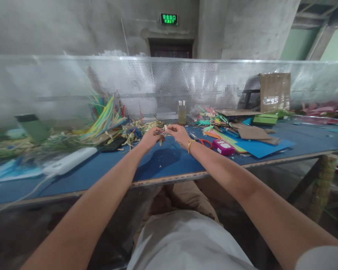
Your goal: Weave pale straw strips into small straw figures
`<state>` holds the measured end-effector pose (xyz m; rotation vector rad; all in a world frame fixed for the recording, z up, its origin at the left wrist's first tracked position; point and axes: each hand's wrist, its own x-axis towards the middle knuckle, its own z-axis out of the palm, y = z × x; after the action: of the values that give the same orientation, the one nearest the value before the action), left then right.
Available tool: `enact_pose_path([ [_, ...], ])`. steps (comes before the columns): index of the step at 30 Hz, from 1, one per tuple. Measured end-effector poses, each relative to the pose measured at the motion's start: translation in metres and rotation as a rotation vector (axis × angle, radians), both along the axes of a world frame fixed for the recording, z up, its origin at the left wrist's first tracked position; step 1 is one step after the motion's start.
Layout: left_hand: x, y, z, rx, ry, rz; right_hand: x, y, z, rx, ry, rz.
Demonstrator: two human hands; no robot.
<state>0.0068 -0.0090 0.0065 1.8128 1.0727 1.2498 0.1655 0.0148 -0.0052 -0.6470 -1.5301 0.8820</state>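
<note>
My left hand (pixel 152 137) and my right hand (pixel 179 135) meet above the blue tabletop (pixel 154 165). Both are closed, fingertips pinching a small pale strip (pixel 165 128) between them. A tan end of it seems to hang below the left fingers; its exact kind is too small to make out. Behind the hands stands a clear bottle (pixel 181 113) of yellowish liquid. Red-handled scissors (pixel 205 143) lie just right of my right wrist, near a magenta box (pixel 223 147). Left of my left hand is a tangle of pale dried strips (pixel 132 135).
A white power strip (pixel 70 161) with a cord lies at the left, below a bundle of coloured strips (pixel 105 118). Blue card (pixel 266 146) and cardboard pieces (pixel 253 132) cover the right side. A perforated metal panel (pixel 163 80) rises along the table's back.
</note>
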Motion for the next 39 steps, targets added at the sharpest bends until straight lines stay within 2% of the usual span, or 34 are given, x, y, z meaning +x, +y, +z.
enact_pose_path([
  [7,-0.0003,-0.0005,0.0008,0.034,0.003,0.048,0.0037,-0.0023,-0.0013,0.063,-0.137,-0.051],
  [15,-0.0003,0.0039,-0.0031,0.068,0.022,0.048,0.0062,-0.0006,-0.0024,0.055,-0.286,-0.144],
  [22,0.0006,0.002,-0.0037,0.077,0.021,0.019,0.0055,-0.0024,-0.0026,0.024,-0.315,-0.196],
  [33,0.0008,0.0066,-0.0083,0.097,0.066,0.043,0.0057,-0.0039,-0.0026,-0.033,-0.359,-0.255],
  [39,0.0024,-0.0009,-0.005,0.141,0.128,0.066,0.0056,-0.0049,-0.0021,-0.065,-0.395,-0.311],
])
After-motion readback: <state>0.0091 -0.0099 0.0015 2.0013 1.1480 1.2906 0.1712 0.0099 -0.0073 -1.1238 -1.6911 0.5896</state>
